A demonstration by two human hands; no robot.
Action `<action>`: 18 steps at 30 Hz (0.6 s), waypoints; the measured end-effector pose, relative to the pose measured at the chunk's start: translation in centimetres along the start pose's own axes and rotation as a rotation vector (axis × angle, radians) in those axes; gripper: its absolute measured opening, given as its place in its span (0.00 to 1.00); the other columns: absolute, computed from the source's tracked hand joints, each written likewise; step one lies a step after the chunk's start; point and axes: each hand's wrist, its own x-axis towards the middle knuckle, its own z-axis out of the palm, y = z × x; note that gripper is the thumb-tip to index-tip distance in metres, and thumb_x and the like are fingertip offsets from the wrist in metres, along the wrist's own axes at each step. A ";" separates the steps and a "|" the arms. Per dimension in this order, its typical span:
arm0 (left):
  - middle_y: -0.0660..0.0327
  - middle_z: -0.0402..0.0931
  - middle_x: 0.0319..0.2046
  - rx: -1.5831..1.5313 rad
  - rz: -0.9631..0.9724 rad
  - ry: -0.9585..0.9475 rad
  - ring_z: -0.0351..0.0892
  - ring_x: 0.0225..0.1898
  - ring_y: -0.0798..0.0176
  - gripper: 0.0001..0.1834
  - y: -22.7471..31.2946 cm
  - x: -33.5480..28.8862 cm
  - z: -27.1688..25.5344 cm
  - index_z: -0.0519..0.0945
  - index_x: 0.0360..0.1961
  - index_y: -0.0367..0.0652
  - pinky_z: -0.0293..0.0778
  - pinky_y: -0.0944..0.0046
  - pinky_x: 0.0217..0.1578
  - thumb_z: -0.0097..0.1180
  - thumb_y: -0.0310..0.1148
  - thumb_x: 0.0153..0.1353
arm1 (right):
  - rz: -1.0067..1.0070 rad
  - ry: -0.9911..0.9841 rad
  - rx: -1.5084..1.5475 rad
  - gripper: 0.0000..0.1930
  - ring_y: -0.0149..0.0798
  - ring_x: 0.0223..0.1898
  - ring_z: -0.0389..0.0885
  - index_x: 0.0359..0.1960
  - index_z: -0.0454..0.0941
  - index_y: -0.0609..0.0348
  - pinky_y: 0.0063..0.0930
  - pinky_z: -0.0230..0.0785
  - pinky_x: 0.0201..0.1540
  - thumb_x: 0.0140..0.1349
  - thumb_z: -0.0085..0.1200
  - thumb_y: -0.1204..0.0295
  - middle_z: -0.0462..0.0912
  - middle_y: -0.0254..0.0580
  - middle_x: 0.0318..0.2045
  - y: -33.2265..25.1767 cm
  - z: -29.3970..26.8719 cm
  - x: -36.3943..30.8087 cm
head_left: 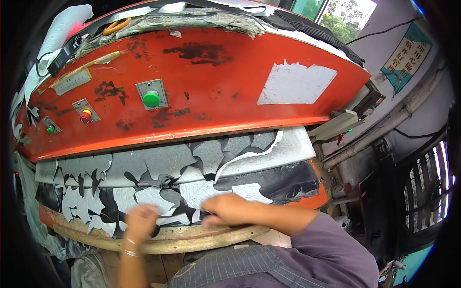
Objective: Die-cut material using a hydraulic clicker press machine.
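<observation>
My left hand point(141, 223), with a thin band at the wrist, is over the near edge of the work surface, smeared by motion. Black scraps show beside it, but whether it grips any is unclear. My right hand point(229, 210) is farther right, its fingers curled in at the pale pieces; anything inside them is hidden. Between and beyond both hands lie pale, irregularly cut sheet pieces point(194, 192) mixed with curling black strips point(109, 209). A torn, cut-out grey sheet point(129, 165) with ragged edges lies behind them on a thick white board point(293, 149).
An orange machine front point(216, 91) spans the far side, carrying a large green button point(151, 99) and a red knob point(86, 115). A wooden edge point(201, 240) runs along the near side. At the right stands a metal bracket point(338, 124).
</observation>
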 end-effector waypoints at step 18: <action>0.56 0.78 0.18 0.174 0.094 -0.086 0.77 0.23 0.51 0.11 7.6 -6.1 14.0 0.83 0.20 0.41 0.73 0.57 0.28 0.63 0.38 0.50 | 0.057 -0.344 -0.002 0.19 0.53 0.40 0.81 0.41 0.80 0.58 0.46 0.73 0.42 0.52 0.61 0.59 0.83 0.50 0.37 3.1 2.0 -9.0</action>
